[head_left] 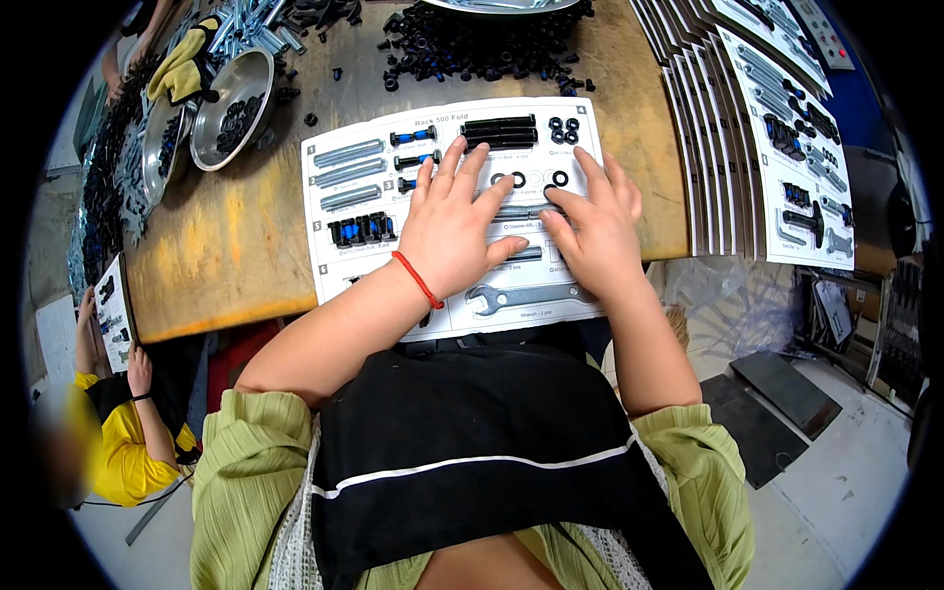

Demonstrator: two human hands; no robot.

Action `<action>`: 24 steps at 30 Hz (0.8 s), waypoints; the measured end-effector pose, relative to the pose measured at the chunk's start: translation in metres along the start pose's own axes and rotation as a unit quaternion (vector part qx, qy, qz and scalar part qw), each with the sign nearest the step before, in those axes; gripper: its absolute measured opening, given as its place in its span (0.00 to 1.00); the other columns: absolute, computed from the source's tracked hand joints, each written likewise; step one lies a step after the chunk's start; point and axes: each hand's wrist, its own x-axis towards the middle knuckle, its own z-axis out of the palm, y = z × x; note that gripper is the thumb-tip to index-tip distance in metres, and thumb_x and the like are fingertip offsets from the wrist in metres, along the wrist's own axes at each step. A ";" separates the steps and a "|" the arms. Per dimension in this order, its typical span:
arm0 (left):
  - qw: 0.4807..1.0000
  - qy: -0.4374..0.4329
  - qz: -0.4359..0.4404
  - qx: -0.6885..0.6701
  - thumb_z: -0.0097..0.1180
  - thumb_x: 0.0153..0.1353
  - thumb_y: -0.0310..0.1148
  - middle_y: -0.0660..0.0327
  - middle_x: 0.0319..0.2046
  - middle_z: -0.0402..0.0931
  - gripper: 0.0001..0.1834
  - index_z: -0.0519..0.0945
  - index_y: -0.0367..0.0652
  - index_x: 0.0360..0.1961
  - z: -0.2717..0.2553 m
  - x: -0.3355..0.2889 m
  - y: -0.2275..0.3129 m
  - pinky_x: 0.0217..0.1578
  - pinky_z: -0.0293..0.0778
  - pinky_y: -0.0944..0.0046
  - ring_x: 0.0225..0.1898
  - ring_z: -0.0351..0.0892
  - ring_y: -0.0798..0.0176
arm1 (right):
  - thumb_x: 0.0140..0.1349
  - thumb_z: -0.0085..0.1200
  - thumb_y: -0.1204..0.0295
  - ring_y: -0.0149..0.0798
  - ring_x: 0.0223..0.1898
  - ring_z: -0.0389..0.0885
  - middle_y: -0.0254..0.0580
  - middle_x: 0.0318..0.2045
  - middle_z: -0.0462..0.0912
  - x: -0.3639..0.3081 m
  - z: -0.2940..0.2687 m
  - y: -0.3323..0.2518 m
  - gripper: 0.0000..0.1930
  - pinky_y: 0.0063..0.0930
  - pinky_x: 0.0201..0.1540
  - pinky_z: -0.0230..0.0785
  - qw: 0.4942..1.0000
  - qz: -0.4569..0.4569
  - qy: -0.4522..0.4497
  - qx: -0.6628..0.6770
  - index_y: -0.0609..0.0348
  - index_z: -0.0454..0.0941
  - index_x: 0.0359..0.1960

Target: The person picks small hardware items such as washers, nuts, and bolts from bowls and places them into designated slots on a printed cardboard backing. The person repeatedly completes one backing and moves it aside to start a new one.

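Note:
A white card (546, 110) carrying packed hardware lies at the table's front edge, before my chest. My left hand (447, 221) rests palm down on its middle, fingers spread, fingertips by the long black bolts (499, 132). My right hand (600, 231) lies on the card's right side, fingers apart, with index finger and thumb near a black washer (560, 179). Silver tubes (349, 172) and black bolts with blue patches (361, 229) fill the left side. Black nuts (564, 130) sit at the upper right, an open-end wrench (531, 297) along the bottom. My hands hide part of the middle.
Stacked hardware cards (678, 147) stand at the right. Loose black fasteners (433, 54) are heaped at the back. Metal bowls (251, 74) of black parts and a yellow glove (187, 67) are at the left. A person in yellow (133, 462) holds another card (115, 320) at left.

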 end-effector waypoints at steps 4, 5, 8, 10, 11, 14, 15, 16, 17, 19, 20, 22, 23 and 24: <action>1.000 -0.009 0.013 0.007 0.59 0.56 0.61 0.45 0.69 0.57 0.37 0.74 0.51 0.62 0.005 0.003 0.004 0.70 0.42 0.37 0.74 0.46 0.42 | 0.61 0.58 0.57 0.61 0.71 0.50 0.51 0.69 0.62 -0.002 0.001 -0.003 0.19 0.63 0.69 0.40 1.000 0.003 0.001 0.004 0.46 0.82 0.53; 1.000 -0.012 0.013 0.009 0.59 0.56 0.61 0.46 0.69 0.57 0.37 0.75 0.52 0.62 0.005 0.004 0.004 0.70 0.42 0.37 0.74 0.45 0.42 | 0.61 0.59 0.56 0.62 0.71 0.51 0.52 0.68 0.63 0.000 0.004 -0.004 0.19 0.64 0.68 0.40 1.000 0.001 0.007 0.006 0.46 0.83 0.52; 1.000 -0.016 0.013 0.012 0.59 0.57 0.61 0.46 0.69 0.57 0.37 0.75 0.53 0.62 0.005 0.004 0.004 0.70 0.42 0.37 0.74 0.46 0.43 | 0.61 0.59 0.56 0.62 0.71 0.51 0.54 0.68 0.63 0.004 0.007 -0.007 0.19 0.65 0.68 0.40 1.000 -0.006 0.012 0.014 0.47 0.83 0.51; 1.000 -0.016 0.013 0.011 0.59 0.57 0.61 0.46 0.69 0.57 0.37 0.75 0.53 0.62 0.005 0.004 0.004 0.70 0.42 0.37 0.74 0.46 0.43 | 0.61 0.59 0.56 0.63 0.71 0.51 0.54 0.68 0.63 0.004 0.008 -0.007 0.19 0.65 0.68 0.40 1.000 -0.005 0.013 0.015 0.47 0.83 0.52; 1.000 -0.016 0.012 0.011 0.59 0.57 0.61 0.46 0.69 0.57 0.37 0.75 0.53 0.62 0.005 0.004 0.004 0.70 0.42 0.37 0.74 0.46 0.43 | 0.61 0.59 0.56 0.63 0.71 0.51 0.54 0.68 0.62 0.004 0.008 -0.006 0.19 0.65 0.68 0.40 1.000 -0.003 0.015 0.013 0.47 0.83 0.52; 1.000 -0.019 0.010 0.014 0.58 0.57 0.61 0.46 0.69 0.57 0.36 0.75 0.53 0.62 0.005 0.003 0.005 0.70 0.42 0.37 0.74 0.46 0.43 | 0.61 0.59 0.56 0.63 0.70 0.52 0.55 0.68 0.62 0.000 0.006 0.000 0.19 0.65 0.68 0.40 0.999 0.023 0.022 0.006 0.48 0.83 0.52; 1.000 -0.020 0.008 0.016 0.58 0.57 0.62 0.46 0.69 0.57 0.36 0.75 0.53 0.62 0.004 0.003 0.005 0.70 0.42 0.37 0.74 0.46 0.43 | 0.61 0.59 0.56 0.63 0.70 0.52 0.55 0.68 0.62 -0.001 0.006 0.003 0.19 0.65 0.68 0.40 0.999 0.035 0.025 0.003 0.48 0.83 0.52; 1.000 -0.021 0.008 0.017 0.58 0.57 0.62 0.46 0.69 0.57 0.36 0.75 0.53 0.62 0.005 0.004 0.006 0.70 0.42 0.36 0.74 0.46 0.42 | 0.61 0.59 0.57 0.64 0.70 0.53 0.55 0.68 0.63 -0.002 0.005 0.005 0.19 0.66 0.68 0.39 0.999 0.041 0.025 -0.005 0.47 0.83 0.52; 1.000 -0.022 0.008 0.018 0.58 0.57 0.62 0.46 0.69 0.57 0.36 0.76 0.53 0.62 0.004 0.004 0.006 0.70 0.42 0.36 0.74 0.46 0.42 | 0.61 0.58 0.57 0.64 0.69 0.54 0.55 0.68 0.63 -0.003 0.005 0.005 0.19 0.65 0.67 0.40 0.999 0.040 0.026 -0.007 0.47 0.83 0.52; 1.000 -0.023 0.008 0.019 0.59 0.57 0.62 0.46 0.69 0.57 0.36 0.76 0.53 0.62 0.004 0.005 0.006 0.70 0.42 0.36 0.74 0.46 0.42 | 0.62 0.57 0.57 0.63 0.69 0.55 0.53 0.68 0.63 -0.003 0.005 0.005 0.19 0.63 0.67 0.42 0.999 0.039 0.029 -0.011 0.48 0.82 0.52; 1.000 -0.023 0.009 0.020 0.58 0.57 0.62 0.46 0.69 0.57 0.36 0.76 0.53 0.62 0.004 0.005 0.006 0.70 0.42 0.36 0.74 0.46 0.42 | 0.62 0.57 0.57 0.63 0.69 0.54 0.53 0.68 0.63 -0.003 0.005 0.004 0.19 0.63 0.67 0.42 0.999 0.036 0.029 -0.012 0.47 0.82 0.52; 0.999 -0.022 0.010 0.021 0.59 0.56 0.62 0.46 0.69 0.57 0.37 0.75 0.54 0.62 0.004 0.005 0.006 0.70 0.42 0.36 0.74 0.46 0.42 | 0.62 0.57 0.57 0.63 0.70 0.54 0.53 0.68 0.63 -0.002 0.006 0.001 0.19 0.64 0.68 0.41 0.999 0.030 0.029 -0.014 0.47 0.82 0.53; 0.999 -0.022 0.010 0.022 0.59 0.56 0.62 0.46 0.69 0.57 0.37 0.75 0.54 0.62 0.005 0.005 0.005 0.70 0.42 0.36 0.74 0.46 0.42 | 0.62 0.57 0.57 0.63 0.70 0.54 0.53 0.68 0.63 -0.002 0.006 0.001 0.19 0.64 0.68 0.41 0.999 0.032 0.031 -0.012 0.47 0.82 0.53; 0.999 -0.021 0.011 0.023 0.59 0.56 0.62 0.45 0.69 0.57 0.37 0.75 0.54 0.63 0.006 0.005 0.005 0.70 0.42 0.36 0.74 0.46 0.42 | 0.62 0.57 0.57 0.63 0.70 0.53 0.53 0.68 0.63 -0.002 0.006 0.000 0.20 0.63 0.68 0.41 0.999 0.035 0.032 -0.011 0.47 0.81 0.54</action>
